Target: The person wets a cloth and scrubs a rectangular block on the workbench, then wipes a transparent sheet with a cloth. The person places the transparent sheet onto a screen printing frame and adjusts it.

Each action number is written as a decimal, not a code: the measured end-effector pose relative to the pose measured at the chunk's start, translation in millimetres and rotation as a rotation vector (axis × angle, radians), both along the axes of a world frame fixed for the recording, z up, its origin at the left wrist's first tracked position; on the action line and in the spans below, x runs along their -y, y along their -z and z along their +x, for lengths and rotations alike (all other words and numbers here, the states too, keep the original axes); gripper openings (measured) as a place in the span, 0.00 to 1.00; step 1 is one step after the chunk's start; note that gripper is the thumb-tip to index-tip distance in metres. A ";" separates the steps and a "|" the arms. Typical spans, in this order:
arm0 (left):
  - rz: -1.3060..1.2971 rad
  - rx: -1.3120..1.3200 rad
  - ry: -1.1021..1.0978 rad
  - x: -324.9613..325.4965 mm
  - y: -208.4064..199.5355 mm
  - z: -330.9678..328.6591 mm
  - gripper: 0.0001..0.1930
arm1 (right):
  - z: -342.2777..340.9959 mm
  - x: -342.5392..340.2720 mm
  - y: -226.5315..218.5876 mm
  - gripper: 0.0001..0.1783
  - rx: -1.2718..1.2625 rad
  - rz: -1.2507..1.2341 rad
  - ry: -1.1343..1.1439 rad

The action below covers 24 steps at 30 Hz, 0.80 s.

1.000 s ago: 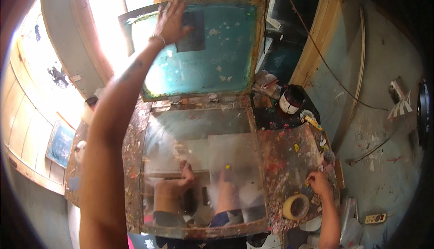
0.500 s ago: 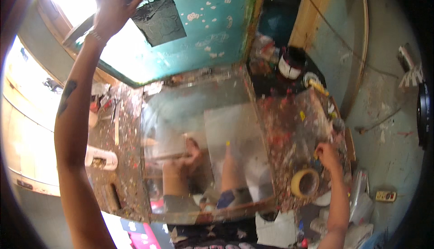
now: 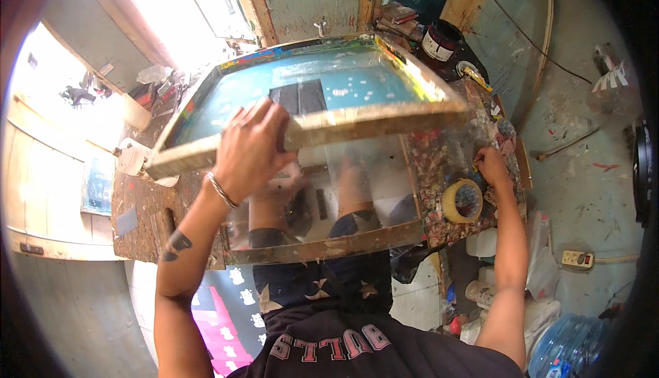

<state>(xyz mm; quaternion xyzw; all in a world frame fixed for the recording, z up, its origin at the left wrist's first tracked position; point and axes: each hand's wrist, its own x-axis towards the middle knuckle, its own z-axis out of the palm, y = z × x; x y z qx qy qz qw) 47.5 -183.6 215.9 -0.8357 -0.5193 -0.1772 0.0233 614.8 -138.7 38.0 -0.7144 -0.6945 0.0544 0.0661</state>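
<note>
My left hand [image 3: 254, 148] is closed round the near rail of a wooden screen-printing frame [image 3: 371, 125]. The frame is tilted, its near side raised above the bench. Its blue-green mesh bears pale spots, and a dark grey rectangle [image 3: 312, 98] lies on it. Under the frame is a clear pane [image 3: 395, 196] set in the bench, with my legs showing through. At the bench's right side my right hand [image 3: 493, 167] has its fingers pinched together; what they hold, if anything, is too small to make out. A roll of yellowish tape [image 3: 449, 205] lies just beside that hand.
The paint-stained bench [image 3: 137, 203] carries a white cup [image 3: 134, 158] at left. A dark tub with a white label [image 3: 439, 40] stands at the far right. A power strip [image 3: 576, 259] hangs on the right wall. Printed pink cloth [image 3: 218, 326] lies below the bench.
The screen-printing frame has swung down from nearly upright toward the bench, my left hand coming nearer with it. My right hand stays by the tape roll. The view has shifted.
</note>
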 end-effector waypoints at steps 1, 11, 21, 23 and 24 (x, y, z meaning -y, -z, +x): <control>-0.027 0.000 -0.015 8.8 12.1 4.7 0.27 | -1.2 -1.1 -0.7 0.04 -0.015 -0.013 0.016; -0.134 0.005 -0.021 44.3 107.6 18.3 0.28 | -4.6 1.0 -3.5 0.11 -0.163 -0.147 0.111; -0.196 0.005 -0.030 46.7 137.8 19.7 0.25 | -39.3 19.6 -7.1 0.31 0.006 0.100 -0.017; -0.203 0.013 -0.030 45.6 137.4 21.4 0.25 | -36.2 15.1 -2.6 0.35 0.042 -0.047 -0.069; -0.203 0.016 -0.028 45.7 137.0 21.9 0.25 | -33.6 12.7 -1.5 0.37 0.061 -0.120 -0.094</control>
